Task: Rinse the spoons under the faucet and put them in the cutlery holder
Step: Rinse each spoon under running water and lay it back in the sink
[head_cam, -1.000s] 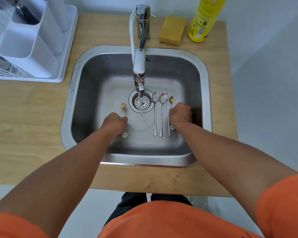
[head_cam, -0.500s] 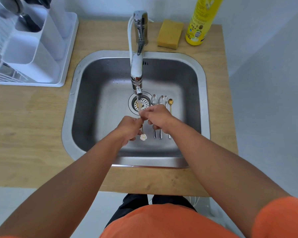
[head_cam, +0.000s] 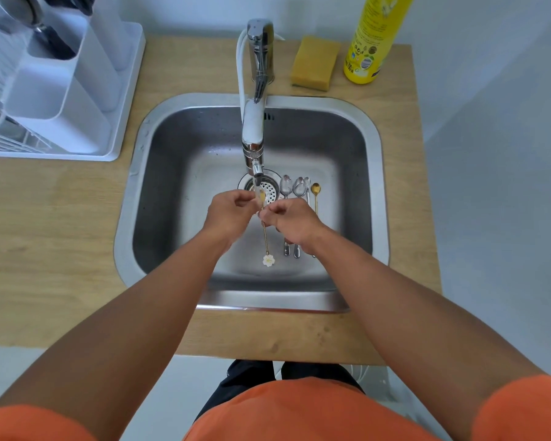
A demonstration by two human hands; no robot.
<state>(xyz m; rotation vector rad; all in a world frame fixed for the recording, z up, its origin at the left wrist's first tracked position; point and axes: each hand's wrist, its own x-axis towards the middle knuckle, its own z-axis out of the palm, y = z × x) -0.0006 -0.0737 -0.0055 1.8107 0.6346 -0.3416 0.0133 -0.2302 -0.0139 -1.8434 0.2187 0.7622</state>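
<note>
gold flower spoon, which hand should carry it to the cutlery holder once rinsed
Left, probably. The cutlery holder stands at the sink's left, on the left hand's side. The right hand, pinching the gold flower spoon, would have to cross over.

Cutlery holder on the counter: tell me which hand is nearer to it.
Left. The left hand is in the sink, closer to the cutlery holder at the far left; the right hand is beside it, farther right.
</note>
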